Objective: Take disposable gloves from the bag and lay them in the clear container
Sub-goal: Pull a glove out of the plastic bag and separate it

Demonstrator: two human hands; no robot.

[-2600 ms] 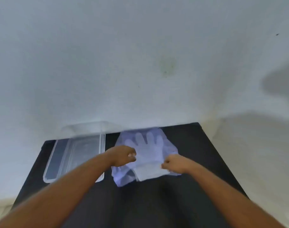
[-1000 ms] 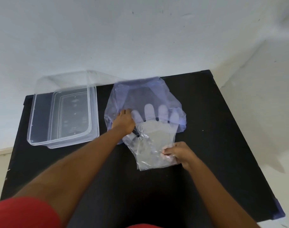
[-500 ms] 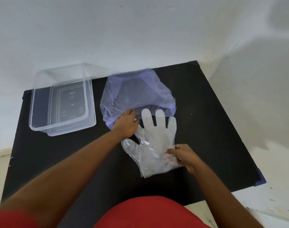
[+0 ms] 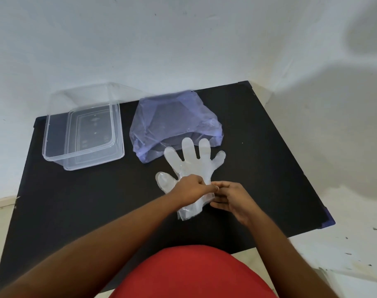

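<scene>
Head view: thin translucent disposable gloves [image 4: 190, 168] lay flat on the black surface [image 4: 258, 147], fingers splayed toward the crumpled bluish bag [image 4: 172, 117], already fully outside it. Left hand [image 4: 190, 189] and right hand [image 4: 230, 197] both pinched the cuff area, fingers curled shut on the film. Step looked like separating or picking up a glove; next would need lifting it leftward into the rigid clear container [image 4: 54, 134], seemingly empty. Film limp, clingy.
</scene>
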